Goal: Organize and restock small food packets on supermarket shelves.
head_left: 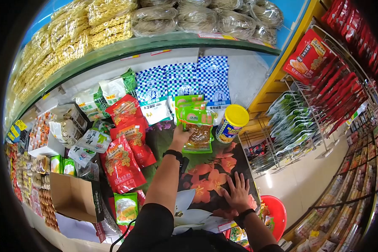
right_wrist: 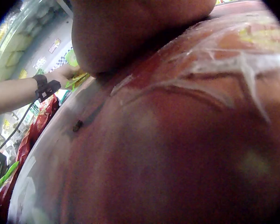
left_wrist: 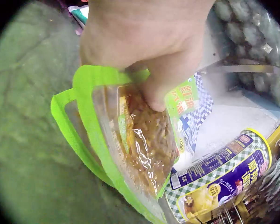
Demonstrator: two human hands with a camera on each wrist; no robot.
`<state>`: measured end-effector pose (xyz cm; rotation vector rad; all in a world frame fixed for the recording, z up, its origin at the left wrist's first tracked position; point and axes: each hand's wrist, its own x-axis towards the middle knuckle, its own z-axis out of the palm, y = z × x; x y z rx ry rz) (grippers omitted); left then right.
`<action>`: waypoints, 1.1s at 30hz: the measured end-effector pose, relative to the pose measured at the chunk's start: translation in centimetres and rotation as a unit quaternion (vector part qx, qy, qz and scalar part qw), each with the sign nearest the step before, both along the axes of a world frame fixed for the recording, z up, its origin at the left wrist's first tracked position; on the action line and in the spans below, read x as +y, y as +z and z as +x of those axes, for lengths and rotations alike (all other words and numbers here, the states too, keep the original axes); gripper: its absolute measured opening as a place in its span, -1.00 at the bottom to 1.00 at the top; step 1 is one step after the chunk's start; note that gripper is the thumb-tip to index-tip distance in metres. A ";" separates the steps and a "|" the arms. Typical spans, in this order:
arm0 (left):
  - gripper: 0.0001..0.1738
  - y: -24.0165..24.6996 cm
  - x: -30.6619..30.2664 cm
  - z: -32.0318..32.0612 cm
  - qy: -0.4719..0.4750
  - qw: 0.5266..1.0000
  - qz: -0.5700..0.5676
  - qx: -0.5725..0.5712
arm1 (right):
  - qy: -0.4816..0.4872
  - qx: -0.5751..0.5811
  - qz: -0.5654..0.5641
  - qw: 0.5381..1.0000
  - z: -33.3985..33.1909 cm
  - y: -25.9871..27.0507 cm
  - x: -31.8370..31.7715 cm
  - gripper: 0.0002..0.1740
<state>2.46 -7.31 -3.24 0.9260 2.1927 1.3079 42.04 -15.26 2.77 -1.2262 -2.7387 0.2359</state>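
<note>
My left hand (head_left: 182, 136) grips the left edge of a green-edged pouch (head_left: 200, 140) with brown pickled food inside. More such pouches overlap behind it. In the left wrist view, the thumb presses on the clear window of the pouch (left_wrist: 147, 142), and a second green edge shows beside it. A yellow-lidded can (head_left: 231, 123) stands just right of the pouches. My right hand (head_left: 238, 192) rests flat on the flower-patterned tabletop (head_left: 185, 170), fingers spread, holding nothing. The right wrist view shows little but its palm edge and the printed surface.
Blue-checked bags (head_left: 182, 80) lean on the back wall. Red bags (head_left: 122, 168) and an opened cardboard box (head_left: 73, 195) lie at left. A glass shelf (head_left: 155, 46) of noodles hangs above. Packet racks (head_left: 292, 113) stand at right, and a red basin (head_left: 279, 212) is below the table edge.
</note>
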 end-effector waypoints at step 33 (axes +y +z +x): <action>-0.25 2.6 -0.9 0.4 0.039 0.981 0.116 0.149 | -0.009 0.001 0.006 1.000 0.4 0.7 -0.2 -0.27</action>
